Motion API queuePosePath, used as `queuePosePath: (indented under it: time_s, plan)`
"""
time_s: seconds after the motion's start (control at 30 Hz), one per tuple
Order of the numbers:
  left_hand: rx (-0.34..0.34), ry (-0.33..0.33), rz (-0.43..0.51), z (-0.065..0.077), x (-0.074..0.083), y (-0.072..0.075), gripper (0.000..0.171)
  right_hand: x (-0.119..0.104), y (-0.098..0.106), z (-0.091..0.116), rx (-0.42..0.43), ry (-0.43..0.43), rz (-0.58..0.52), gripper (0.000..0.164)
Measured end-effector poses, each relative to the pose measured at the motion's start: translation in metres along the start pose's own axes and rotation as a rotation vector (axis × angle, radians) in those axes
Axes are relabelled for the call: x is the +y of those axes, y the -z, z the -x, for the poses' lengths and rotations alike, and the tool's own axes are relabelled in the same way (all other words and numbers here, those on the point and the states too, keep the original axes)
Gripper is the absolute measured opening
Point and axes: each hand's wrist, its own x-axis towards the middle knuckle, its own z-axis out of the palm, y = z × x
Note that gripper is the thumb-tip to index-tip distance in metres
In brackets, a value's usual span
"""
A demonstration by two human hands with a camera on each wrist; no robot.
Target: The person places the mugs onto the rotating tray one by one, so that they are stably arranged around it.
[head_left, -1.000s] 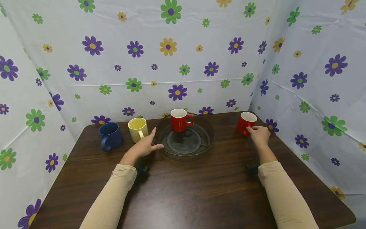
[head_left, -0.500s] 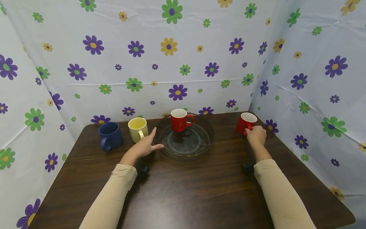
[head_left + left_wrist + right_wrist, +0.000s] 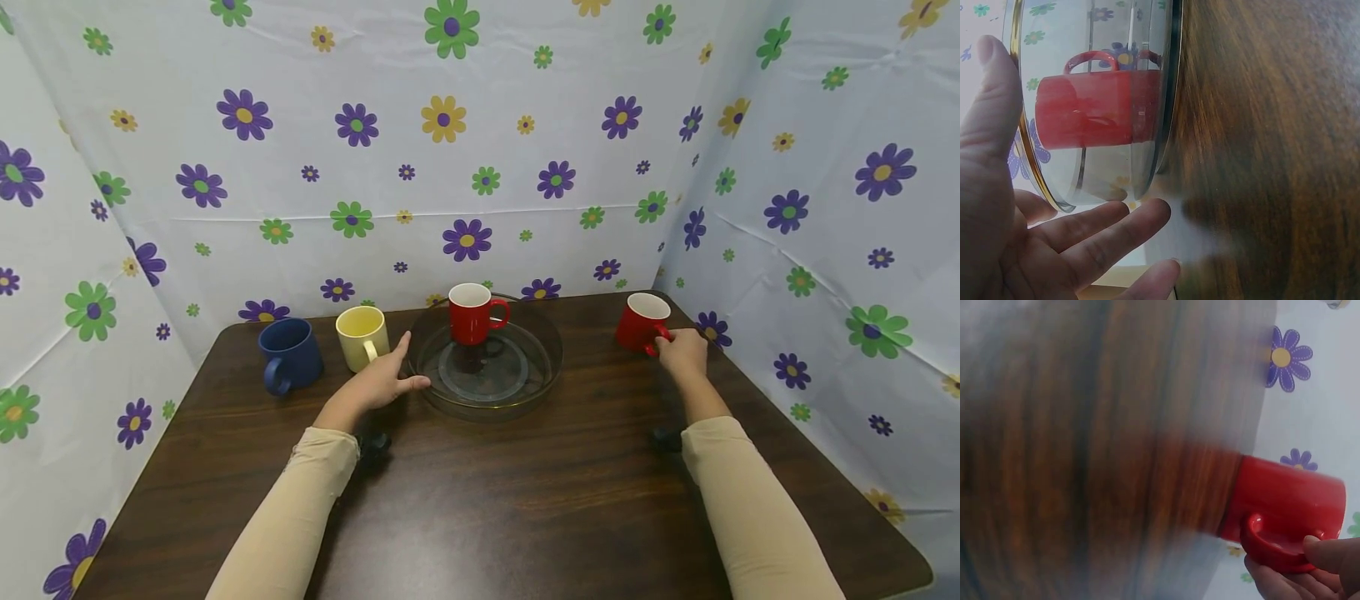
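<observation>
On the right of the table, my right hand (image 3: pixel 684 354) pinches the handle of a red mug (image 3: pixel 641 321) with a white inside. In the right wrist view the thumb and fingers close on the handle of that mug (image 3: pixel 1285 500), which stands upright. My left hand (image 3: pixel 377 383) rests with spread fingers at the left side of a clear glass bowl (image 3: pixel 551 367). Its thumb lies by the gold-tinted rim in the left wrist view, the other fingers beside the wall. Inside the bowl stands a second red mug (image 3: pixel 468 323), handle to the right.
Left of the bowl stands a yellow mug (image 3: pixel 358 343), just behind my left hand, and farther left a blue mug (image 3: pixel 291 354). The dark wooden table (image 3: pixel 495 500) meets a flowered cloth (image 3: pixel 300 150) at the back and sides.
The right-hand mug has turned slightly, its handle swinging to the right with my right hand, which first went left and then back right. My left hand has stayed by the bowl.
</observation>
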Motion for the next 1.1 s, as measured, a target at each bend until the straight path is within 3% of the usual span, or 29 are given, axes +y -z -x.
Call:
queuePosePath:
  time_s: [0.17,0.5,1.1]
  plan:
    - [0.006,-0.009,-0.003,0.0012,0.0002,-0.0002,0.102,0.0039,0.0008,-0.0037,0.016,-0.001,-0.029,0.036]
    - [0.014,-0.016,0.007,0.0016,0.0012,-0.0009,0.101,0.0032,0.0026,-0.0066,0.034,-0.101,-0.106,0.037]
    - [0.002,0.015,0.000,0.0018,0.0010,-0.0022,0.100,0.0071,-0.0015,-0.0041,0.041,-0.069,-0.192,0.040]
